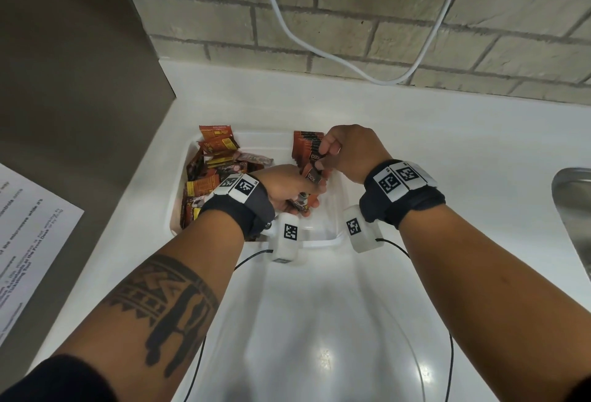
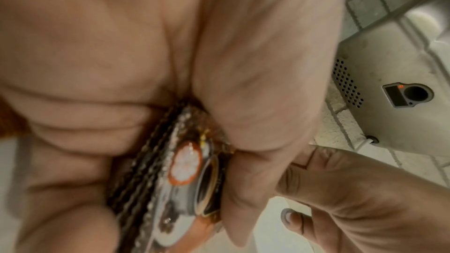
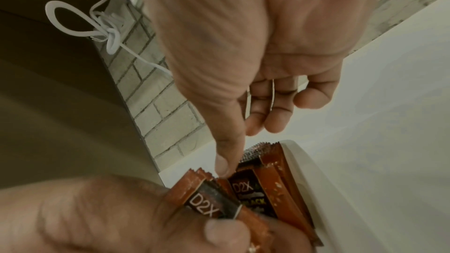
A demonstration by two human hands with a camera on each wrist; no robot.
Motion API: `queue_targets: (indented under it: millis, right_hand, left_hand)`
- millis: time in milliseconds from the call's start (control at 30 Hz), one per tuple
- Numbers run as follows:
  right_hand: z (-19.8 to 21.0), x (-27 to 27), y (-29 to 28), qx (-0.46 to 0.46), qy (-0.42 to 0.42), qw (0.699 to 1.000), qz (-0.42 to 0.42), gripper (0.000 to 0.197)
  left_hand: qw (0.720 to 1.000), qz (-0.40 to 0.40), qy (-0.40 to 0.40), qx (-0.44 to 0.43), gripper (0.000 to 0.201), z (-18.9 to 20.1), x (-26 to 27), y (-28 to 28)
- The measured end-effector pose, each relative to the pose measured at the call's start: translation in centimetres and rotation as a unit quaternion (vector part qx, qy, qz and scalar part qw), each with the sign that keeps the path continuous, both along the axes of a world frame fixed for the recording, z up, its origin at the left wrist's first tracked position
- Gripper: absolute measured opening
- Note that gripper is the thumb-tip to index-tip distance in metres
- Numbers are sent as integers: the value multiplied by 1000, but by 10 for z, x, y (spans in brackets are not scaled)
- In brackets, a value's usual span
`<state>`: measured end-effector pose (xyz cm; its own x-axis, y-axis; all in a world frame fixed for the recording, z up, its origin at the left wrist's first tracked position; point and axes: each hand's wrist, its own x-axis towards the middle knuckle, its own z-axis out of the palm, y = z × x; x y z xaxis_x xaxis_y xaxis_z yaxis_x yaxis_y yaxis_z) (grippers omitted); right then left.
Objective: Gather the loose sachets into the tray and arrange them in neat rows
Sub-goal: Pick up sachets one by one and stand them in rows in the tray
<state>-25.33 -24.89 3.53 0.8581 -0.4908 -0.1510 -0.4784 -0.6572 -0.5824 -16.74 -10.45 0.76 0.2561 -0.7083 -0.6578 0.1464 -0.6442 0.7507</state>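
A white tray (image 1: 332, 240) sits on the white counter. Loose red-brown and yellow sachets (image 1: 212, 174) lie jumbled in its left half. A row of orange-brown D2X sachets (image 1: 305, 145) stands on edge at the far right. My left hand (image 1: 287, 188) grips a stack of D2X sachets (image 1: 311, 176) inside the tray; the stack's edges (image 2: 170, 170) show between thumb and fingers. My right hand (image 1: 339, 152) hovers over the row, its thumb tip (image 3: 222, 166) pressing the top of a sachet (image 3: 246, 191), the other fingers curled.
A brick wall with a hanging white cable (image 1: 281, 20) is behind the counter. A tall brown panel (image 1: 64, 81) stands at left, with a printed sheet (image 1: 28, 225) on it. A metal sink (image 1: 575, 219) lies at the right edge. An appliance underside (image 2: 389, 84) shows overhead.
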Motion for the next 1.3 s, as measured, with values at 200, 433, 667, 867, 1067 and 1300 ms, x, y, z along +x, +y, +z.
queue_targets:
  millis: [200, 433, 667, 867, 1067, 1300]
  right_hand:
    - [-5, 5, -2, -44, 57, 997, -8, 21]
    - [-7, 9, -2, -37, 56, 998, -20, 19]
    - [-6, 10, -3, -31, 58, 998, -19, 16]
    - [-2, 5, -3, -17, 22, 999, -25, 14]
    - [10, -13, 6, 38, -24, 999, 6, 10]
    - [17, -20, 9, 130, -14, 991, 25, 14]
  left_hand:
    - [1000, 8, 0, 2, 12, 2, -1, 1]
    - [1000, 15, 5, -1, 11, 4, -3, 1]
    - [1000, 13, 3, -3, 12, 0, -2, 1]
    - [1000, 11, 9, -9, 11, 1, -1, 3]
    - [998, 29, 25, -47, 41, -3, 7, 10]
    - [989, -4, 60, -137, 35, 6, 5, 16]
